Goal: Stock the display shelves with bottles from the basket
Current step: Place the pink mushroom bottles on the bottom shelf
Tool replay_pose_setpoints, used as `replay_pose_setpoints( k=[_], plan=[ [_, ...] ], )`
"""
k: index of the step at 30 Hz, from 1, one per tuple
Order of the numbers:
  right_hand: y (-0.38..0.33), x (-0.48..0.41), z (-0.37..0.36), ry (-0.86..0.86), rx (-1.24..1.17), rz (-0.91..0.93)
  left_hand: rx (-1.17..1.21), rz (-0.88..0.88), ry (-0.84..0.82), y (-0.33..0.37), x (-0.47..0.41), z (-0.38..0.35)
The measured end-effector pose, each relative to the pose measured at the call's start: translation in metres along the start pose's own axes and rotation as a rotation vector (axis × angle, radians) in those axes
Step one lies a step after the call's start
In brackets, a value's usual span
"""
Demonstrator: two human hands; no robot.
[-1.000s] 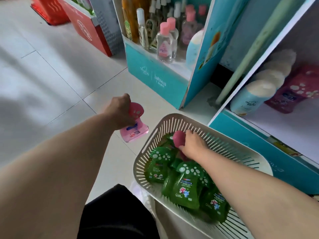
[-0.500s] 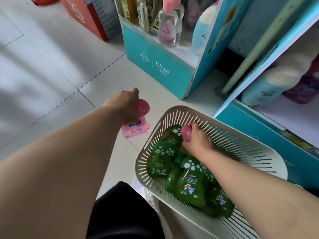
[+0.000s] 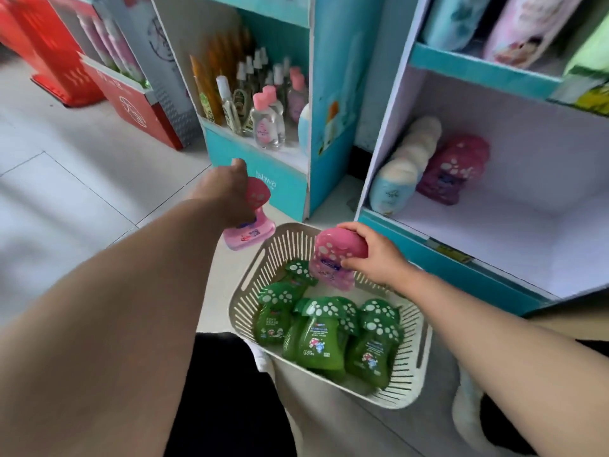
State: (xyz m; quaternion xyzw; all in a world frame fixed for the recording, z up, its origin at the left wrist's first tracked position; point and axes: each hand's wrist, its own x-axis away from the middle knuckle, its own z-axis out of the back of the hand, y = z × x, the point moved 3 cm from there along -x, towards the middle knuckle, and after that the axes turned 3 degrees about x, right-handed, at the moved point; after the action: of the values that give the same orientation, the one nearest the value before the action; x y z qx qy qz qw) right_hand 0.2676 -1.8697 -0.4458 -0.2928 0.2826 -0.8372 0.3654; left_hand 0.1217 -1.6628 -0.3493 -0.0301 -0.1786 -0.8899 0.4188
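Pink bottles fill both hands: left hand grips one, right hand another over basket.

1. Both arms are bare from the near edge of the view down to the wrists; no sleeve shows on either.
2. The left hand is bare: no glove, ring or watch shows on it.
3. The right hand is bare too, with nothing at the wrist.
4. Black trousers cover the legs at the bottom of the view, plain, with no visible marking.
5. A second dark patch of the same cloth shows at the lower right, under the right arm.
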Motion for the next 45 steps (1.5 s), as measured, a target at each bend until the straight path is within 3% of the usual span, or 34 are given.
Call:
replay_pose_setpoints(
  k=[3,11,20,29,34,45],
  plan=[
    [-0.002,0.020,0.028,0.047,-0.017,0.025,0.052,-0.040,-0.023,0.027,0.017,0.009],
    [0.025,0.056,0.101,0.169,0.049,0.030,-0.147,-0.326,-0.076,0.138,0.052,-0.011],
    [0.085,0.025,0.180,0.354,0.153,-0.110,-0.178,-0.518,-0.051,0.221,0.035,-0.057],
    [0.117,-0.049,0.189,0.416,0.195,-0.128,-0.185,-0.606,-0.053,0.250,-0.005,-0.091],
    [0.123,-0.070,0.190,0.440,0.427,-0.138,-0.180,-0.614,-0.057,0.251,-0.016,-0.098],
    [0.128,-0.079,0.179,0.469,0.361,-0.110,-0.037,-0.636,0.012,0.257,-0.025,-0.098]
  ],
)
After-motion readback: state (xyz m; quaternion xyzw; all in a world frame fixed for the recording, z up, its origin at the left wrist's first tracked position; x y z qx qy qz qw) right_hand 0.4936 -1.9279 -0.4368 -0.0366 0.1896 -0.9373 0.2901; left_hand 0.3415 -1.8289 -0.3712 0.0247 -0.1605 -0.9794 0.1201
